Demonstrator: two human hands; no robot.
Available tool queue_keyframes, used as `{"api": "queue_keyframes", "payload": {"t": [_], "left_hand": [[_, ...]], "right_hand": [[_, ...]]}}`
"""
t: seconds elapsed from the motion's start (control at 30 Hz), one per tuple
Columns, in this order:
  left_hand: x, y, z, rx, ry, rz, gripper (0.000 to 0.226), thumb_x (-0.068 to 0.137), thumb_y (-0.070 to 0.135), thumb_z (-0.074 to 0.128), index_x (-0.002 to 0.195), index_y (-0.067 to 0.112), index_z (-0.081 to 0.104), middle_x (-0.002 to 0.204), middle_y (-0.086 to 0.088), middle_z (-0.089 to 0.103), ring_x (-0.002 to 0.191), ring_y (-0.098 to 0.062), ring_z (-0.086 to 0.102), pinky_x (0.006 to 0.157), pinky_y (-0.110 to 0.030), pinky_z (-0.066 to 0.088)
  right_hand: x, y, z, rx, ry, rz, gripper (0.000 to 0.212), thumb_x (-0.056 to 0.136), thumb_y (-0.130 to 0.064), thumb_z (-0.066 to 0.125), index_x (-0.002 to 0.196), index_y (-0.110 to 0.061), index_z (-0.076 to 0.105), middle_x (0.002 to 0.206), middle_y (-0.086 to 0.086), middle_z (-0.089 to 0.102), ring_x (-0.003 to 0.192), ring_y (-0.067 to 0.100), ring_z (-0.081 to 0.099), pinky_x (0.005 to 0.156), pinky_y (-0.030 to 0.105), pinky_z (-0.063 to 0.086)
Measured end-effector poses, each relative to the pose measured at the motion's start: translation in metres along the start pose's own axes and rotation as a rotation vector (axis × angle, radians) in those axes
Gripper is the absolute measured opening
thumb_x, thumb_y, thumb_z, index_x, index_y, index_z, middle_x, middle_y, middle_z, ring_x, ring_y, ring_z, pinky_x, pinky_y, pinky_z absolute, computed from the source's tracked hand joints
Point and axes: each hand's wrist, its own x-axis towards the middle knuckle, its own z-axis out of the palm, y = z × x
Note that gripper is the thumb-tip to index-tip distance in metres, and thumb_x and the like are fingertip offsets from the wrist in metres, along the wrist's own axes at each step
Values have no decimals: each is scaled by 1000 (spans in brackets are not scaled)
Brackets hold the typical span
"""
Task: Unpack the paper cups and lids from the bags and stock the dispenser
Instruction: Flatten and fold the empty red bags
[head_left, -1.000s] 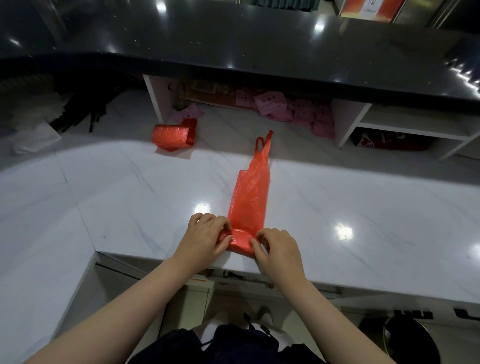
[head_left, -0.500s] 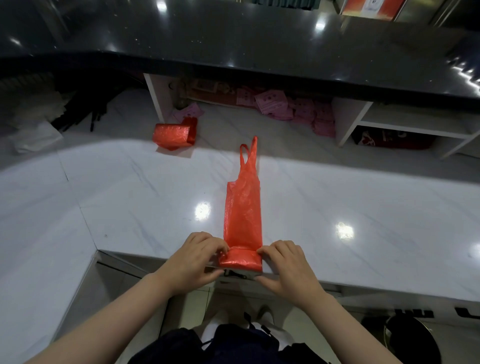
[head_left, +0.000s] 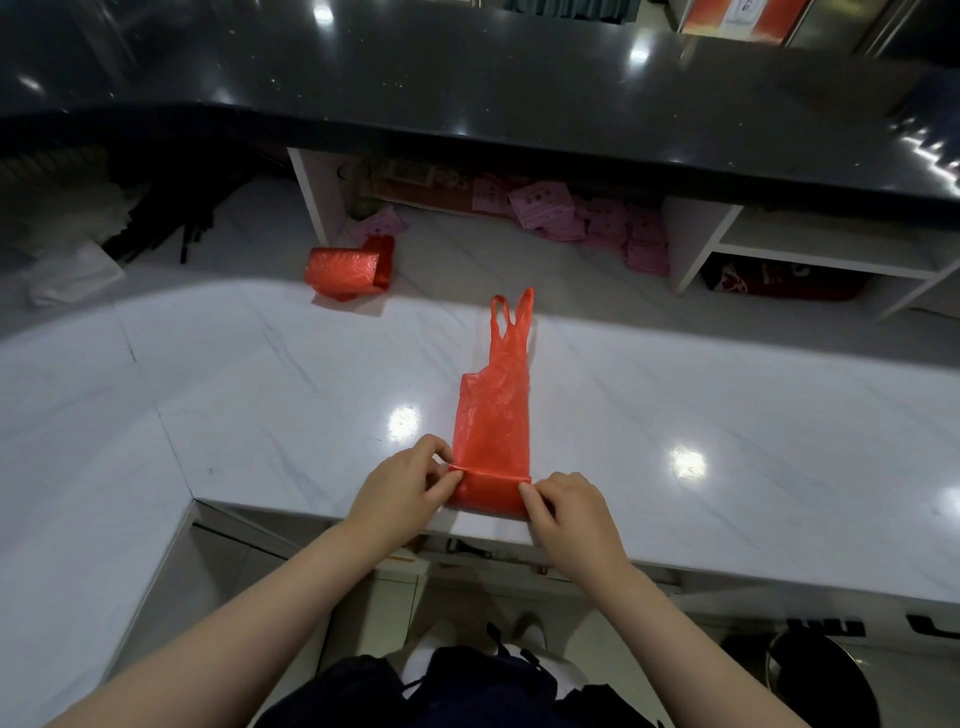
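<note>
**Desk:** What's on the feed from the head camera?

**Operator:** I see a person at a white marble counter (head_left: 727, 415), both hands clamped on the near end of a flattened red plastic bag (head_left: 493, 410). The left hand (head_left: 402, 486) pinches the left end of a small roll at the bag's bottom edge; the right hand (head_left: 569, 506) pinches the right end. The roll sits at 6 o'clock, just inside the counter's front edge.

**Desk:** Why hold it like that?

**Operator:** My reading: a grip at each end keeps the roll even, and the bag lies stretched toward 12 o'clock, handles (head_left: 514, 314) farthest away, so the thin film feeds in flat instead of bunching.

**Desk:** And the cups, the lids?

**Operator:** None visible, nor any dispenser (outside my view, perhaps). A second red bag, already rolled (head_left: 345, 270), rests at 11 o'clock near the shadow of the dark upper ledge (head_left: 467, 78). I'd judge this is tidying of emptied bags, late in the job.
</note>
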Motion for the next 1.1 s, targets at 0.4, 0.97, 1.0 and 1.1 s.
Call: {"api": "queue_keyframes", "payload": {"t": [0.4, 0.97, 1.0, 1.1], "left_hand": [[21, 17, 4, 436, 115, 13, 17, 91, 41, 57, 92, 25, 52, 88, 8, 56, 81, -13, 53, 60, -27, 43], [-1, -18, 7, 257, 69, 402, 35, 88, 48, 54, 116, 27, 56, 106, 15, 60, 92, -1, 47, 85, -13, 31], [-5, -21, 7, 263, 39, 426, 38, 85, 49, 57, 117, 28, 55, 107, 16, 59, 93, -1, 47, 86, -13, 32], [-17, -26, 7, 266, 6, 467, 36, 83, 43, 58, 115, 28, 55, 108, 16, 59, 93, -1, 48, 85, -18, 37]], "right_hand": [[17, -19, -9, -41, -12, 191, 30, 97, -41, 51, 73, -22, 49, 72, -7, 55, 62, 8, 51, 55, 25, 43], [-6, 19, 2, -232, 15, -176, 58, 83, -76, 44, 124, -35, 51, 105, -14, 53, 91, 6, 42, 82, 23, 35], [-10, 20, 4, -235, 24, -187, 56, 83, -74, 45, 123, -34, 51, 105, -14, 52, 91, 6, 40, 81, 23, 34], [-19, 18, 10, -196, 113, -206, 41, 86, -64, 48, 112, -32, 56, 97, -15, 53, 85, 6, 40, 76, 22, 32]]}}
